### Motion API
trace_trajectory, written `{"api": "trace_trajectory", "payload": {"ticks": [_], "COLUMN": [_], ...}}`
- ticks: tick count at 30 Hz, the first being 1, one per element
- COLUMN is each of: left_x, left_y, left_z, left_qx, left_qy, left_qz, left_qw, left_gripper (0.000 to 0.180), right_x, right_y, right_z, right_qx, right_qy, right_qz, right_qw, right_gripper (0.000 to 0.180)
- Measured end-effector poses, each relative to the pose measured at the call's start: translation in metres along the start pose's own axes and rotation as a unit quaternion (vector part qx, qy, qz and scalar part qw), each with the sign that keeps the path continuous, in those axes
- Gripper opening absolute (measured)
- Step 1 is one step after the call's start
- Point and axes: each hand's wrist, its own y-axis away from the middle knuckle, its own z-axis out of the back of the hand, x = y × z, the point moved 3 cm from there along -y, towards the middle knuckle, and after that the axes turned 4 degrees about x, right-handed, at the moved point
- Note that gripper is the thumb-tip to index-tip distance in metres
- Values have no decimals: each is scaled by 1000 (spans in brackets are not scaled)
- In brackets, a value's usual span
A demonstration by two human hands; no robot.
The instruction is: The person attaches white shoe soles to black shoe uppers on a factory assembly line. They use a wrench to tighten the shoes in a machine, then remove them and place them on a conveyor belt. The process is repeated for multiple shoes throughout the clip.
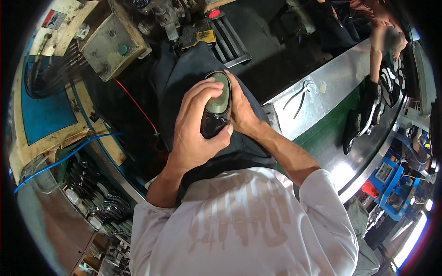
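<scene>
Over my lap, both hands clasp a shoe last (218,97) with a rounded dull-green end and a shiny black part around and below it. My left hand (186,120) wraps its left side, with fingertips on the green end and the thumb across the black part. Against its right side presses my right hand (242,105), fingers stretched along the edge and partly hidden. Whether the black part is a shoe upper or part of the last, I cannot tell.
Ahead stands a machine with a red button (214,13) and a grey control box (113,46). Pliers (301,95) lie on the metal ledge at right. Black-and-white shoes (363,122) sit beyond, near another person's arm (375,62). Racks of lasts (108,202) stand at lower left.
</scene>
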Motion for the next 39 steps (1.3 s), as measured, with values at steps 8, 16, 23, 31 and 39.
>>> {"api": "trace_trajectory", "payload": {"ticks": [8,16,23,31,39], "left_x": [15,172,205,233,186], "left_y": [-42,-61,-59,-87,-262], "left_z": [38,3,21,74,209], "left_qx": [2,-78,-172,-147,-166], "left_qy": [162,321,-143,217,454], "left_qz": [55,400,153,299,219], "left_qw": [985,855,963,917,847], "left_gripper": [89,53,20,30,60], "right_x": [53,62,43,51,100], "right_y": [-52,-6,-14,-43,-145], "right_z": [64,40,31,61,112], "right_qx": [182,154,179,116,1], "right_qy": [-87,334,341,254,345], "right_qz": [-201,-40,-24,-43,-8], "right_qw": [959,929,923,959,939], "right_gripper": [111,86,70,60,64]}}
